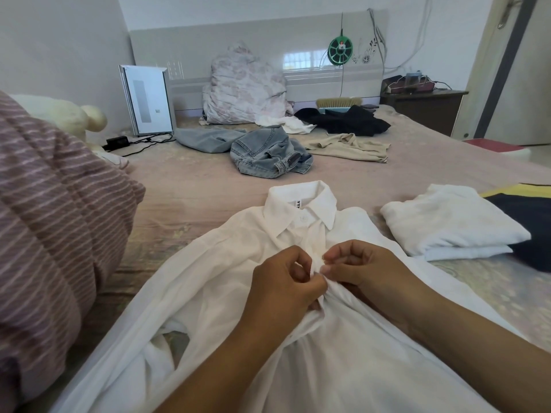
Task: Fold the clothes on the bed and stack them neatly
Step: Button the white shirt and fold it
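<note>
Clothes lie scattered across the pink bedspread (185, 204), and we take the white collared shirt (226, 263) as our landmark. It is spread front-up on the near part of the bed, collar pointing away from us, a small label showing inside the neckband, and its thin fabric is rumpled, one sleeve trailing down to the left. Our left hand (283, 287) and right hand (357, 263) meet at the middle of its front placket, both with fingers curled, pinching the cloth where a button would sit; the button itself is too small to make out.

Just right of the shirt sits a folded white garment (453, 222), resting on a pale blue folded piece, with a dark folded garment (527, 222) touching it further right. Beyond the shirt's collar lie crumpled light-blue jeans (268, 153), a beige shirt (348, 146) and, further back, a black garment (346, 119).

Far beyond the shirt to the right, an open tray (408, 83) on the bedside cabinet (423, 108) holds small items that we cannot identify. Left of the shirt rises a striped mauve quilt (50, 204).
</note>
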`<act>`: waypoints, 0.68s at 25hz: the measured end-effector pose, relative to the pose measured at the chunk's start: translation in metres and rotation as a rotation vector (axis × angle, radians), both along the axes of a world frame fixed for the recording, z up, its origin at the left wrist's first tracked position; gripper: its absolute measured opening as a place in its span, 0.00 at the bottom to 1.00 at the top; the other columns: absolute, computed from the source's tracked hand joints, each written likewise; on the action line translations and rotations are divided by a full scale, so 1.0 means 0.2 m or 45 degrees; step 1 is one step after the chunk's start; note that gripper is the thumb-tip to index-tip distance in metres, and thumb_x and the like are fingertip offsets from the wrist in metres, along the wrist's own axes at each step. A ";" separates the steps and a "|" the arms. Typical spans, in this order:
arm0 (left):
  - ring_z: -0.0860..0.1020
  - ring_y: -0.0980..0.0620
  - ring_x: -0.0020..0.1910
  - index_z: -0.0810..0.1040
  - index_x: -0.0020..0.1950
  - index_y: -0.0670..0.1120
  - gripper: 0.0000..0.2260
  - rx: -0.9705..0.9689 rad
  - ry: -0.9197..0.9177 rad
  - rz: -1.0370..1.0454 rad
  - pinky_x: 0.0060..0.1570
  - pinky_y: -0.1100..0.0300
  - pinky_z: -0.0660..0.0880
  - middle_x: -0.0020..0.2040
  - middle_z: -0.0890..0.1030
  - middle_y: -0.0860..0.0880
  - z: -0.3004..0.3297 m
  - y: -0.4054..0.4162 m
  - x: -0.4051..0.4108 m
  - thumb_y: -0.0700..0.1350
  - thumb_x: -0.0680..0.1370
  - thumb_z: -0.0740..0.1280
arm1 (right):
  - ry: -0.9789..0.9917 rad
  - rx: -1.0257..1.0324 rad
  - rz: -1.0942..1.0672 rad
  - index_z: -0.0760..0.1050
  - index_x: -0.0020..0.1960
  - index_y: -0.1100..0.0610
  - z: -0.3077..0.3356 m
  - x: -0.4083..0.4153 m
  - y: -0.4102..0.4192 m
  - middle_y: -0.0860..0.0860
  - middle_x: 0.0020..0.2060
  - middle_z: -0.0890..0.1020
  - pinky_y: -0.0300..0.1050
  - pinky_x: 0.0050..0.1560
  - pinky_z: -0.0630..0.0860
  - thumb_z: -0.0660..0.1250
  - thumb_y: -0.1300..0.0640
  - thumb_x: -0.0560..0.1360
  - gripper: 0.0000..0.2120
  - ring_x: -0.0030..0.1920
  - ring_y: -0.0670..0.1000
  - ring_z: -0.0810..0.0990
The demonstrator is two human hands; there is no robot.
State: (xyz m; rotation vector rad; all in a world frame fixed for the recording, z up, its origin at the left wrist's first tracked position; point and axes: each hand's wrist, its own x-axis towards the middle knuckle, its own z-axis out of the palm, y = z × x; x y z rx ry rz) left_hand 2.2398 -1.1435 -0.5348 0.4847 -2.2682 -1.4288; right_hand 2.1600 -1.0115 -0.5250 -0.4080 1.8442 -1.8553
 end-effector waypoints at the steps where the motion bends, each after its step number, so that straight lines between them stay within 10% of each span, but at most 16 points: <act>1: 0.82 0.46 0.30 0.77 0.40 0.42 0.07 -0.008 0.004 -0.003 0.38 0.57 0.75 0.30 0.78 0.47 0.00 0.00 0.00 0.34 0.75 0.73 | -0.006 -0.002 0.003 0.80 0.50 0.62 0.00 0.00 0.00 0.55 0.39 0.84 0.43 0.46 0.80 0.75 0.67 0.74 0.07 0.39 0.50 0.83; 10: 0.81 0.49 0.34 0.83 0.45 0.39 0.03 0.248 -0.018 -0.050 0.39 0.56 0.80 0.36 0.82 0.43 0.00 -0.05 -0.01 0.36 0.75 0.75 | -0.236 -0.136 0.020 0.79 0.51 0.64 0.00 -0.01 0.02 0.56 0.38 0.83 0.44 0.45 0.81 0.76 0.70 0.70 0.12 0.37 0.52 0.82; 17: 0.84 0.44 0.44 0.80 0.49 0.33 0.09 0.844 -0.153 0.011 0.48 0.54 0.84 0.44 0.84 0.38 0.00 -0.06 -0.02 0.40 0.78 0.72 | 0.112 0.086 0.046 0.82 0.49 0.59 0.04 -0.01 0.01 0.52 0.40 0.81 0.39 0.44 0.76 0.77 0.67 0.72 0.09 0.39 0.48 0.79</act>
